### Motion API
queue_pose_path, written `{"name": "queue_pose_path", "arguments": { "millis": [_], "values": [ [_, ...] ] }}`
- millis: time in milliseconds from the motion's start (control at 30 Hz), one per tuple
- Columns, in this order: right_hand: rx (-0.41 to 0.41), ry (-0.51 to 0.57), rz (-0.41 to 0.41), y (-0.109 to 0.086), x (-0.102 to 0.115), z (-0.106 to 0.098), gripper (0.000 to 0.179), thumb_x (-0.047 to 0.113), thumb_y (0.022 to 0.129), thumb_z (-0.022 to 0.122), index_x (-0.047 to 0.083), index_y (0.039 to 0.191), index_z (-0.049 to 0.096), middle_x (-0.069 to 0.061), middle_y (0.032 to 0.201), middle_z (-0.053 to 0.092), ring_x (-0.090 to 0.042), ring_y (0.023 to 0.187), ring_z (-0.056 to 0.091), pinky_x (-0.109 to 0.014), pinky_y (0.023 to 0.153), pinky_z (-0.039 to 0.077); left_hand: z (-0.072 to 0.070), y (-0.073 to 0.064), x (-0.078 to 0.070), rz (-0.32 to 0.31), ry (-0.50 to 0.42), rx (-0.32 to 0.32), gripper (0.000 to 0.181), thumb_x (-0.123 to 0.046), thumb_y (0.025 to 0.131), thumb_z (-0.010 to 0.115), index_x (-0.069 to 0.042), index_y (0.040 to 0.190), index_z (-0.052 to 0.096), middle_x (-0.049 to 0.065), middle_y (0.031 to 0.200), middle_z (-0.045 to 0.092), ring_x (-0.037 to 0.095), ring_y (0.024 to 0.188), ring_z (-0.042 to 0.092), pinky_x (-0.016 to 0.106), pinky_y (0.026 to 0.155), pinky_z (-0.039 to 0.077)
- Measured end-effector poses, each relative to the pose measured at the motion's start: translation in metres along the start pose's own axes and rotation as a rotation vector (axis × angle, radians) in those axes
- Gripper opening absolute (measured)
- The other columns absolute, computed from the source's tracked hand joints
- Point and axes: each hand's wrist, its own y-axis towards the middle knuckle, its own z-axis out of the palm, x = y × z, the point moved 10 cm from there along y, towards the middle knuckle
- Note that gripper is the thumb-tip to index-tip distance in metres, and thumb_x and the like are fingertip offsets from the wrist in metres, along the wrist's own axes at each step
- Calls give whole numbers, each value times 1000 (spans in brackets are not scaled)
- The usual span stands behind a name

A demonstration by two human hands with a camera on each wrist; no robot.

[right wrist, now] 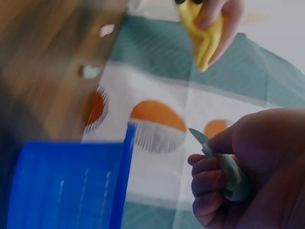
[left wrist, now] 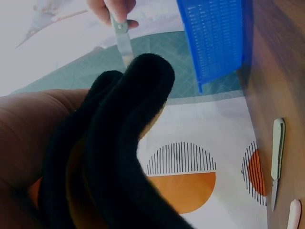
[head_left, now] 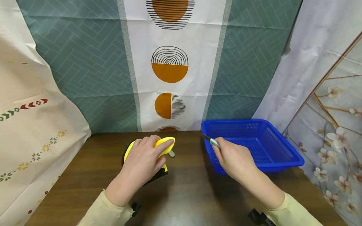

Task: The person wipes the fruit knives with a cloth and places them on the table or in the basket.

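My left hand (head_left: 145, 157) grips a folded yellow cloth (head_left: 167, 143) with black edging, held above the left part of the table. Up close in the left wrist view, the cloth's thick dark folds (left wrist: 128, 119) cover much of the picture and hide my fingers. In my right hand (head_left: 236, 157) is a small knife (head_left: 215, 143) with a pale green handle, its blade angled up and to the left, near the basket's left rim. The right wrist view shows my fingers curled round that handle (right wrist: 233, 179), with the cloth (right wrist: 202, 36) some distance from the blade.
A blue plastic basket (head_left: 282, 164) with slotted walls stands at the back right of the wooden table (head_left: 186, 194). Behind the cloth lies another pale green knife (left wrist: 278, 152), beside a pink handle (left wrist: 294, 214). Patterned fabric (head_left: 93, 62) hangs along the table's back.
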Motion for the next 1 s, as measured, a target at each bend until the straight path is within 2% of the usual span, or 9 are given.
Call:
{"name": "queue_pose_path", "arguments": {
  "millis": [100,233,400,500,733,900,1000],
  "values": [
    [-6,-23,9,1,-12,-1,27,18,110,64,14,86,54,4,69,41,-17,57,43,-39,47,39,0,-1,-2,2,6,23,51,-7,87,77,-22,135,73,13,111,68,34,90,65,50,76,52],
    [-17,-60,-4,4,-27,-2,33,16,112,58,13,80,51,1,67,44,-26,62,50,-45,54,44,0,-3,-3,1,5,39,51,-7,87,76,-23,136,73,13,111,69,34,90,66,49,75,52],
    [-63,-137,-36,6,-46,-1,29,13,107,61,8,79,53,-5,69,49,-33,64,51,-50,54,45,1,-6,-4,-4,-17,45,53,-6,87,78,-22,137,75,13,113,70,33,90,67,47,73,51],
    [-40,-162,-27,6,-57,4,28,11,106,62,6,80,52,-7,71,48,-33,63,49,-49,53,44,3,-8,-5,-12,-32,49,54,-6,87,79,-22,139,75,13,116,71,33,91,68,47,74,51],
    [160,-197,62,12,-76,32,28,10,103,65,4,79,52,-14,75,54,-41,72,59,-57,63,54,9,-13,-5,-26,-62,42,56,-6,87,80,-23,140,75,12,116,71,33,93,69,48,75,52],
    [345,-166,165,13,-92,57,20,15,103,66,1,90,59,-16,86,60,-43,87,64,-60,76,57,11,-13,-6,-24,-60,45,55,-5,87,79,-23,139,75,13,116,71,34,95,69,48,76,52],
    [482,-125,229,14,-111,85,21,21,105,65,0,101,63,-16,94,64,-42,95,68,-62,83,58,10,-13,-6,-21,-54,43,55,-5,86,79,-23,138,75,13,117,71,34,95,69,49,76,52]
  ]
}}
